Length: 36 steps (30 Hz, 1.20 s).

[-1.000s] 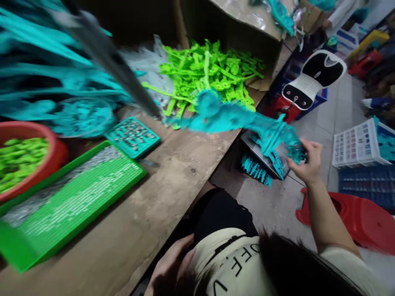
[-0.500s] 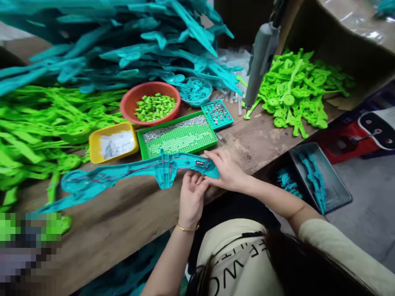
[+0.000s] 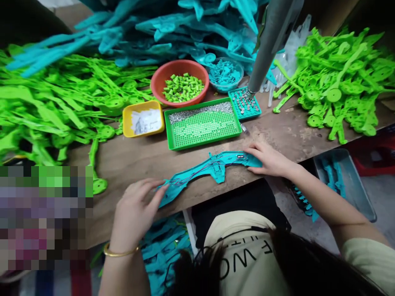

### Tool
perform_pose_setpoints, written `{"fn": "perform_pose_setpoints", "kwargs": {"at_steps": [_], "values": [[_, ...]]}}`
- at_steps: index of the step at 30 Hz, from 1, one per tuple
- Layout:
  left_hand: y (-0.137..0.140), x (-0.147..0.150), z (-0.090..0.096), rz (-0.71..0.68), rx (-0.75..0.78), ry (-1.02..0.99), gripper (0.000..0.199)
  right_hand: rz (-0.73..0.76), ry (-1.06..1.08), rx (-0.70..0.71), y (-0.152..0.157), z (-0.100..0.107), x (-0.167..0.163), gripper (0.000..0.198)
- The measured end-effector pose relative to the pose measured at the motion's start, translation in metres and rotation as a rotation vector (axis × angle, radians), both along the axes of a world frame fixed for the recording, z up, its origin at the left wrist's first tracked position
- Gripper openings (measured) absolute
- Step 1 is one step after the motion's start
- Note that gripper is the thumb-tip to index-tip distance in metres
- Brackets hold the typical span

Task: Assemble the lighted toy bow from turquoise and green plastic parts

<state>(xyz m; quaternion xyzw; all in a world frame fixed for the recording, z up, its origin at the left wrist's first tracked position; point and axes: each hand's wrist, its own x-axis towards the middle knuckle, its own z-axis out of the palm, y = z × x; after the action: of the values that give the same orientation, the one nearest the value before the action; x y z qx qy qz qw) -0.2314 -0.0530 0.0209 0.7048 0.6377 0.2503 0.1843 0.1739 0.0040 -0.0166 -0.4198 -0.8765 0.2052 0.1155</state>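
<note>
A long teal plastic shell half (image 3: 197, 172) lies along the front of the wooden bench, its hollow side up. Thin dark red and blue wires run along its inside, and a small metallic part (image 3: 240, 156) sits near its right end. My left hand (image 3: 138, 205), with a gold bangle at the wrist, is closed on the shell's left end, thumb on the near side and fingers on the far side. On the right end, my right hand (image 3: 270, 159) holds the shell between thumb and fingers. The shell's left tip is hidden behind my left hand.
Behind the shell stand a green perforated tray (image 3: 203, 144) of screws, a yellow dish (image 3: 126, 123), a red bowl (image 3: 154, 84) and a teal tray (image 3: 257, 111). A grey screwdriver (image 3: 268, 45) hangs above. Green parts (image 3: 342, 86) pile up at right; teal shells (image 3: 173, 28) behind.
My left hand has moved left from the shell's right end to its left end. My right hand stays on the right end. The view has shifted, and the shell lies nearer the bench's front edge.
</note>
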Motion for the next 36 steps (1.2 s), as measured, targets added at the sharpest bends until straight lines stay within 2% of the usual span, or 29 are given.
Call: {"fn": "perform_pose_setpoints", "kwargs": {"at_steps": [3,7,10,14,16,19,22,25,28,31,34,36], "values": [[0.002,-0.013,-0.007,-0.024,-0.027,0.027,0.026,-0.041,-0.024,0.103,-0.001,0.007,0.008,0.060],[0.001,-0.010,-0.018,-0.108,-0.057,0.092,0.030,-0.254,0.003,0.172,-0.004,0.014,0.023,0.045],[0.006,-0.002,-0.031,-0.150,-0.095,0.087,0.034,-0.361,-0.041,0.123,-0.007,0.011,0.029,0.039],[0.012,0.002,-0.044,-0.145,-0.065,0.080,0.030,-0.406,-0.105,0.007,-0.011,0.007,0.028,0.037],[0.012,0.003,-0.045,-0.142,-0.035,0.074,0.028,-0.406,-0.113,-0.040,-0.011,0.006,0.028,0.036],[0.008,0.010,-0.037,-0.083,0.014,0.032,0.022,-0.407,-0.105,-0.052,-0.010,0.005,0.030,0.034],[-0.001,0.027,-0.022,0.141,0.036,-0.102,0.019,-0.403,-0.066,-0.043,-0.008,0.003,0.032,0.031],[-0.005,0.048,-0.008,0.327,0.011,-0.368,0.017,-0.415,-0.041,-0.044,-0.008,0.000,0.031,0.027],[0.002,0.067,-0.003,0.344,0.106,-0.615,0.016,-0.522,-0.094,-0.012,-0.009,0.000,0.027,0.022],[0.013,0.083,-0.005,0.287,0.159,-0.765,0.020,-0.639,-0.147,0.019,-0.011,0.002,0.023,0.019],[0.023,0.097,-0.007,0.242,0.052,-0.853,0.019,-0.694,-0.048,-0.003,-0.011,0.006,0.021,0.016],[0.030,0.105,-0.008,0.221,-0.031,-0.935,0.020,-0.730,0.154,-0.060,-0.010,0.010,0.019,0.014]]}}
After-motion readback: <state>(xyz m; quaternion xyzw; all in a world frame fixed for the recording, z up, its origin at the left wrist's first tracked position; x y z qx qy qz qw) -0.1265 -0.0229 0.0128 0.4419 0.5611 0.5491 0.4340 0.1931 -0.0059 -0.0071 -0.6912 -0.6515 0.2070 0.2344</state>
